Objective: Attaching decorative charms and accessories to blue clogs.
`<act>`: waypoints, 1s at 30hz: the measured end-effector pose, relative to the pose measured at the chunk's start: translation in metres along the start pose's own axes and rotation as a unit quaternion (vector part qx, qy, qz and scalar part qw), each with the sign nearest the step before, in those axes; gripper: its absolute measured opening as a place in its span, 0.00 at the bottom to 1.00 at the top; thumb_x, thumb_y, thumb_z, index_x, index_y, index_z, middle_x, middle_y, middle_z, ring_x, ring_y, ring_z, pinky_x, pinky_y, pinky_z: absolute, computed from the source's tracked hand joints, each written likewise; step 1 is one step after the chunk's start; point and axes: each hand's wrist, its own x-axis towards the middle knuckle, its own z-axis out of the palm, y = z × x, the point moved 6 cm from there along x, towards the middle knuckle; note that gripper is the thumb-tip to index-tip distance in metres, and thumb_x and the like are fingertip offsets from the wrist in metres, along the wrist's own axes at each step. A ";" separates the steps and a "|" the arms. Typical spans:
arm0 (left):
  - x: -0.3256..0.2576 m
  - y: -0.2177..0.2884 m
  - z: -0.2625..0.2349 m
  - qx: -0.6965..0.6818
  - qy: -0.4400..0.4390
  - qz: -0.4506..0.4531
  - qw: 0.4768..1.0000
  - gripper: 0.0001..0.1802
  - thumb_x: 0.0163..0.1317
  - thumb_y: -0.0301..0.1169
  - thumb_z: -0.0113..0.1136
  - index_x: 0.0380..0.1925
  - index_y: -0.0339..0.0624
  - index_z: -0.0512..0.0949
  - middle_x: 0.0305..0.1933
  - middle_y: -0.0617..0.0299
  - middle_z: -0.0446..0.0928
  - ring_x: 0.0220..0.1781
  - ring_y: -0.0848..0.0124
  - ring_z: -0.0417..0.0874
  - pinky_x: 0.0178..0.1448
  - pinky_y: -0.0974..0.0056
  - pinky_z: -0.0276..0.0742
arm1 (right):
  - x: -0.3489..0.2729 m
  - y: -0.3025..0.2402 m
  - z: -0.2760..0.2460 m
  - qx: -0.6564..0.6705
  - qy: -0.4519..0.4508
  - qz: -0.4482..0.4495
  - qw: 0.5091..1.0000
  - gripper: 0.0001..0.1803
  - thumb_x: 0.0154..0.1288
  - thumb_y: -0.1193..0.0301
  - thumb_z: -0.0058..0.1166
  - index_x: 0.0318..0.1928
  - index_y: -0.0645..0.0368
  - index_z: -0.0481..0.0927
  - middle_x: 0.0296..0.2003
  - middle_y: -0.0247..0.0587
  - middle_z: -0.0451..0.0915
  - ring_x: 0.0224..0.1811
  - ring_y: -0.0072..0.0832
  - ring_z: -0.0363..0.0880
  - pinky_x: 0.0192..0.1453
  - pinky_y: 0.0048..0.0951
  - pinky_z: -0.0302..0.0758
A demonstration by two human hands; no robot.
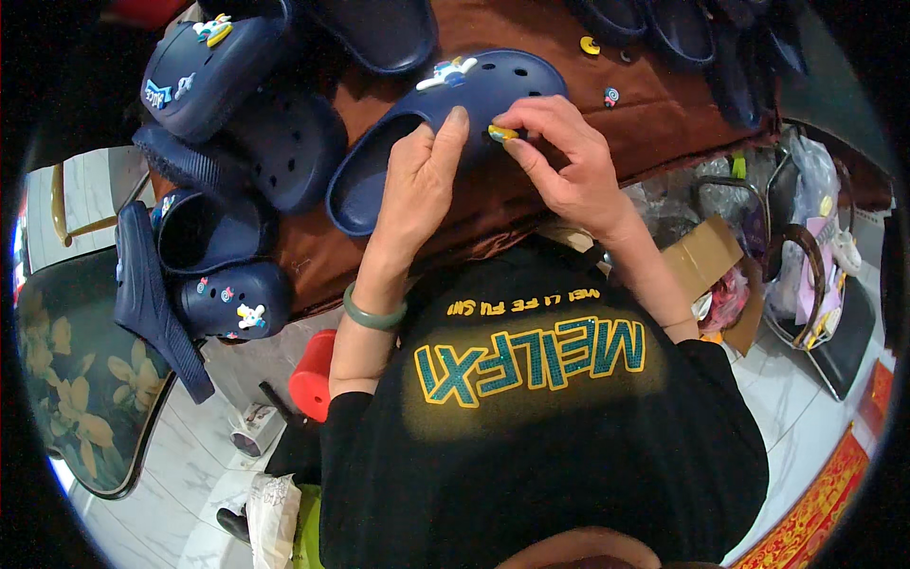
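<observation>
A navy blue clog [512, 71] with round holes lies on the brown cloth in front of me. My left hand [417, 175] grips it at the edge of its foot opening, thumb on top and the other fingers mostly hidden. A white cartoon-shaped shoe charm [445, 74] sits on the upper, above my left thumb. Between thumb and index finger, my right hand [569, 161] pinches a small yellow and blue shoe charm [502, 134] close to the clog's near side. Two loose charms, a yellow one [590, 45] and a blue-and-pink swirl [611, 97], lie right of the clog.
Several navy clogs are piled at the left, one with charms [232, 302] hanging near the table edge. More dark clogs [682, 33] lie at the far right. Below stand a red stool [313, 375], a floral chair back [85, 370] and a cardboard box [703, 256].
</observation>
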 end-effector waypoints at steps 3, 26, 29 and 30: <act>-0.002 0.002 0.003 -0.018 -0.005 -0.011 1.000 0.26 0.72 0.43 0.49 0.20 0.33 0.70 0.19 0.71 0.62 0.25 0.81 0.59 0.25 0.67 0.55 | 0.003 0.001 -0.001 -0.018 0.050 0.009 0.999 0.11 0.58 0.77 0.61 0.43 0.60 0.81 0.40 0.43 0.77 0.45 0.38 0.77 0.48 0.32 0.73; -0.002 0.008 0.002 -0.099 0.010 -0.071 0.993 0.26 0.75 0.45 0.44 0.24 0.35 0.72 0.24 0.75 0.64 0.28 0.83 0.59 0.29 0.70 0.54 | -0.017 -0.011 0.011 -0.308 0.029 -0.098 0.946 0.23 0.46 0.71 0.68 0.48 0.48 0.83 0.37 0.30 0.75 0.42 0.33 0.70 0.47 0.37 0.66; -0.003 -0.006 -0.004 -0.029 -0.063 -0.091 0.993 0.26 0.74 0.44 0.45 0.23 0.34 0.72 0.25 0.75 0.65 0.29 0.83 0.60 0.30 0.71 0.56 | -0.013 -0.002 0.006 -0.256 0.049 -0.144 0.955 0.23 0.46 0.71 0.68 0.47 0.51 0.83 0.36 0.30 0.75 0.42 0.33 0.71 0.47 0.36 0.66; -0.003 0.000 -0.002 -0.024 -0.062 -0.074 0.995 0.26 0.74 0.44 0.46 0.24 0.33 0.72 0.25 0.74 0.65 0.30 0.83 0.60 0.31 0.71 0.57 | -0.013 -0.002 0.006 -0.247 0.062 -0.142 0.956 0.22 0.47 0.71 0.69 0.46 0.51 0.83 0.36 0.30 0.76 0.42 0.34 0.72 0.47 0.36 0.66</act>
